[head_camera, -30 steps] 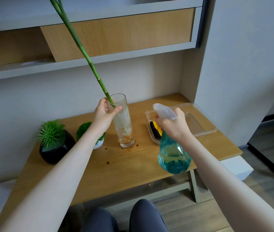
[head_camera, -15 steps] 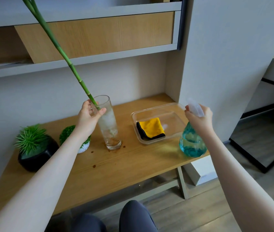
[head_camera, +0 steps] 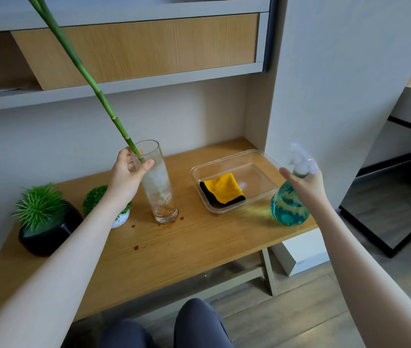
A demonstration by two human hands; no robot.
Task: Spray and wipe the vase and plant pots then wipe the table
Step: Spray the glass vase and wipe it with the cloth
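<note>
Left hand (head_camera: 126, 177) is up at the rim of the tall glass vase (head_camera: 158, 182), fingers and thumb curled round the upper wall, thumb tip against the green bamboo stalk (head_camera: 94, 86) where it enters the mouth. From my feed the stalk leans up and to the left, out of the top of the view. The vase stands upright on the wooden table (head_camera: 174, 249), with brown residue in its base and a few brown drips on the wood just beside it. Right hand (head_camera: 305, 184) is at the neck of the spray bottle (head_camera: 290, 207), the white trigger head blurred above it; one finger points straight out to the left and the rest I cannot make out clearly, so I cannot tell whether the bottle is gripped or only touched. The teal bottle's base is down at the table's right front edge. Between vase and bottle lies a clear plastic tray (head_camera: 264, 156) with a folded yellow cloth (head_camera: 223, 188), black-edged, inside its left end. Left of the vase, partly behind my left wrist, is a small white pot (head_camera: 120, 221) with a round green plant, and further left a black pot (head_camera: 46, 234) with spiky green leaves.
</note>
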